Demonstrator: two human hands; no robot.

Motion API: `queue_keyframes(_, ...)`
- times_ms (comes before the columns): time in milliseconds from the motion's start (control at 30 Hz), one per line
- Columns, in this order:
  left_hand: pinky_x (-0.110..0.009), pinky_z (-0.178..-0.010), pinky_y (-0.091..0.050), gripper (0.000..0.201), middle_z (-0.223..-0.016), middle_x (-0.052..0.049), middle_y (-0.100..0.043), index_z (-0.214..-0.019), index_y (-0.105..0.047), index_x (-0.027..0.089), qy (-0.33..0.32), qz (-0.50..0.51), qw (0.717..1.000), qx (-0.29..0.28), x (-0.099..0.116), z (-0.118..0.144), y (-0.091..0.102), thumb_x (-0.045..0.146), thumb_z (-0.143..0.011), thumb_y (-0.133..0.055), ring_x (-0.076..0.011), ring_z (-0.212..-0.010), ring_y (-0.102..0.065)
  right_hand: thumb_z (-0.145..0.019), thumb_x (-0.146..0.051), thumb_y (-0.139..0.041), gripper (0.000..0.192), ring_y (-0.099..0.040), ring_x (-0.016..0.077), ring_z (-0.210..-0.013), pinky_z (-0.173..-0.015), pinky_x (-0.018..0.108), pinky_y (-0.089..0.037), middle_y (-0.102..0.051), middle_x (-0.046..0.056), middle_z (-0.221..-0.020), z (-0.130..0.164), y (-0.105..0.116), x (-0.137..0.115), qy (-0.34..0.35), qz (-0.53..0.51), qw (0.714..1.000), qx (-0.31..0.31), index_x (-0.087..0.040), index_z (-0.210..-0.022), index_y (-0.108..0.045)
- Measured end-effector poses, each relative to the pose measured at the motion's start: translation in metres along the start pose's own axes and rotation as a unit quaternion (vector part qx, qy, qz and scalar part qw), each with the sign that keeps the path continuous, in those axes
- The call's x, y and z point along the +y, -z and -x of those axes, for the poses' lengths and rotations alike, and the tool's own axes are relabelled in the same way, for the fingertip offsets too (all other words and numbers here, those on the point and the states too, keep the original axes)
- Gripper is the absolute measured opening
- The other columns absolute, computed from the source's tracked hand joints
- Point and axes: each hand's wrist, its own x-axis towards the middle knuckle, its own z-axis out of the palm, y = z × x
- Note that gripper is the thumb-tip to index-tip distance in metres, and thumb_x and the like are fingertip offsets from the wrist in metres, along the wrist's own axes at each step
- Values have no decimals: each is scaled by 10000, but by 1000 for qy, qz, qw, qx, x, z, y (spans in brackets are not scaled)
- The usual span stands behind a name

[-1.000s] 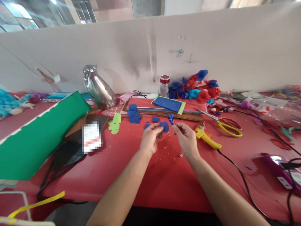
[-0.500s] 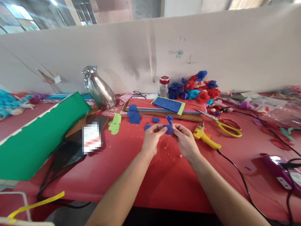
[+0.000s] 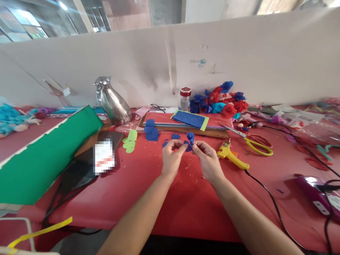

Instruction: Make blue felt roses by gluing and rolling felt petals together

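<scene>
Both hands meet over the red table. My left hand (image 3: 172,156) is closed, pinching a blue paper petal (image 3: 188,146) between thumb and fingers. In my right hand (image 3: 208,158), also closed, is the base of a small blue paper flower (image 3: 190,137), and the petal touches it. Just beyond my fingers lie a loose blue piece (image 3: 175,136) and, to the left, a stack of blue paper petals (image 3: 152,134). Green paper petals (image 3: 130,141) lie farther left. A yellow glue gun (image 3: 233,156) rests on the table to the right of my right hand.
Yellow-and-red handled scissors (image 3: 259,145) lie beyond the glue gun, whose black cord trails right. Behind are stacked paper sheets (image 3: 159,117), a glass jar (image 3: 185,99), finished paper flowers (image 3: 225,101) and a metal jug (image 3: 114,102). A green board (image 3: 50,156) and a phone stand left.
The blue flower has tilted and shifted slightly left against the petal. My right hand has moved a little left, closer to my left hand.
</scene>
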Motion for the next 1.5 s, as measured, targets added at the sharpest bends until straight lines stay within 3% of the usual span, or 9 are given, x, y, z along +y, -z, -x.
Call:
queue_keyframes(167,-267,-671,-429,109,-662,2,-631,-690,-661,178,36,-17,999,9,-5,-3,0,269,-656,-711,-123,-637,-538,-678,-390,-753,202,-476,112,-669,-701,257,-389,-584,-36,-704,-2,1,-2,-10,-58,998,-5,-229,-747,-652)
queue_keyframes(333,-265,-660,-403,100,-647,-1,-616,-670,-701,195,17,-56,998,38,-9,-7,3,276,-620,-729,-136,-661,-519,-615,-422,-797,257,-508,120,-688,-741,271,-418,-592,-37,-697,-2,-3,-4,-14,-93,995,-22,-237,-727,-659)
queue_keyframes(533,-261,-668,-406,100,-667,-5,-652,-703,-714,175,83,-18,996,-19,-19,-10,7,226,-618,-716,-126,-638,-520,-623,-438,-787,255,-517,126,-689,-754,278,-424,-605,-29,-706,-1,-3,-5,-28,-93,995,-38,-241,-722,-659)
queue_keyframes(700,-278,-785,-434,156,-905,-32,-699,-821,-751,220,-5,-41,999,-13,-16,-9,6,229,-672,-707,-155,-815,-586,-599,-463,-793,295,-489,122,-654,-707,269,-416,-584,-31,-685,-3,-2,-3,-47,-94,994,-22,-233,-717,-650)
queue_keyframes(800,-280,-809,-442,117,-944,-43,-694,-780,-750,216,-28,-21,997,-62,-10,-7,3,294,-721,-685,-169,-883,-603,-626,-461,-778,282,-473,113,-639,-689,259,-406,-586,-30,-695,-3,-2,-1,-60,-89,994,-30,-224,-716,-654)
queue_keyframes(900,-289,-834,-449,128,-910,-41,-693,-771,-750,205,-4,24,995,-99,-6,-4,1,304,-718,-687,-172,-888,-608,-657,-457,-760,264,-477,111,-651,-696,256,-404,-603,-24,-724,-3,-2,0,-67,-87,993,-42,-221,-725,-663)
queue_keyframes(1067,-298,-814,-452,155,-892,-37,-688,-766,-756,202,36,85,991,-102,-4,-3,0,303,-649,-747,-171,-866,-601,-638,-455,-778,279,-466,99,-638,-679,240,-391,-586,-34,-684,-2,-2,2,-86,-97,990,-47,-208,-700,-664)
queue_keyframes(1500,-333,-877,-431,158,-839,-41,-665,-694,-747,202,86,117,977,-156,0,-4,4,327,-607,-789,-190,-884,-581,-537,-452,-819,310,-493,116,-612,-631,258,-407,-609,-14,-657,-2,-1,3,-123,-85,988,-42,-207,-629,-655)
